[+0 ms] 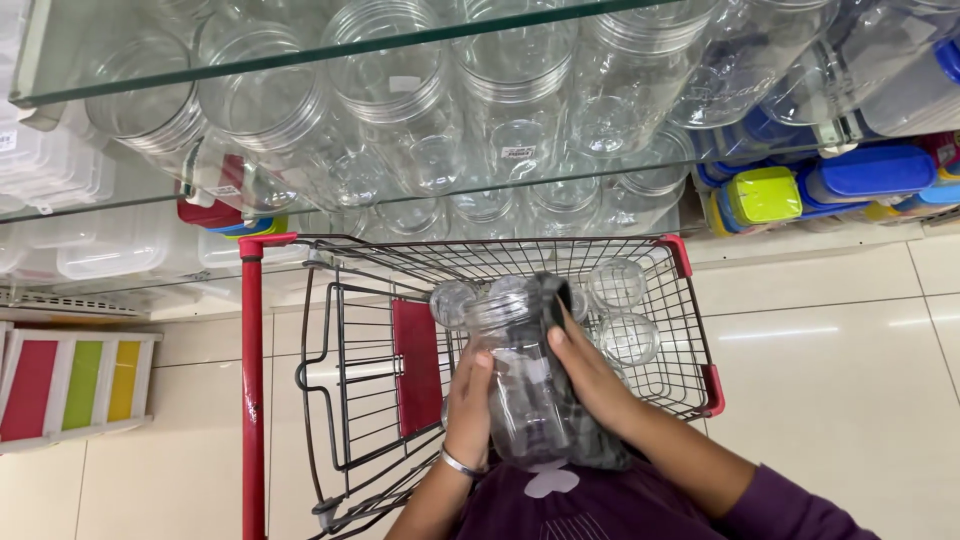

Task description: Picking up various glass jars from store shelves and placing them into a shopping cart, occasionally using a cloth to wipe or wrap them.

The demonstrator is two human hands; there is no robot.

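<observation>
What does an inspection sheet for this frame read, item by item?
Surface: pale tiled floor; glass shelves above.
Job's things: clear jar held over wire cart, with a dark cloth.
Clutter: more clear jars in cart.
Grippers: left hand grips the jar's side; right hand presses the cloth to it.
Cables: nothing seen.
Surroundings: shelved jars, coloured-lid containers, striped stool.

Clear jar and dark grey cloth above a shopping trolley.
The empty, transparent, ribbed jar lies tilted, its mouth pointing away toward the basket, while the cloth drapes along its right side and under its base, touching it.
</observation>
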